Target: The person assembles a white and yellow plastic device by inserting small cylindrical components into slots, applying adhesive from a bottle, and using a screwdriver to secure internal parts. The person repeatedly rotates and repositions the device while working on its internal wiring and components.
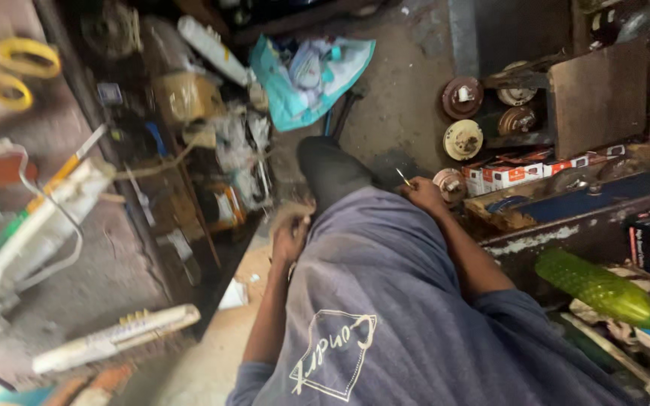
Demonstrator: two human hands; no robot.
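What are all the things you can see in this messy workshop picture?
Yellow-handled scissors: one, yellow, top left on the shelf.
Teal and white plastic bag: one, teal, on the floor at top centre.
Round rusty metal discs: about five, brown and cream, on the floor at upper right.
Small red and white cardboard boxes: a few, in a row under the discs.
Green ribbed plastic bottle: one, green, lying at lower right.
White tube-shaped package: one, white, lower left.
Grey-blue cloth garment: one, covers the person's lap and knee.
Thin metal piece: one, pale, at the right hand's fingertips.
Left hand: one, resting at the garment's left edge.
Right hand: one, pinching the thin metal piece.
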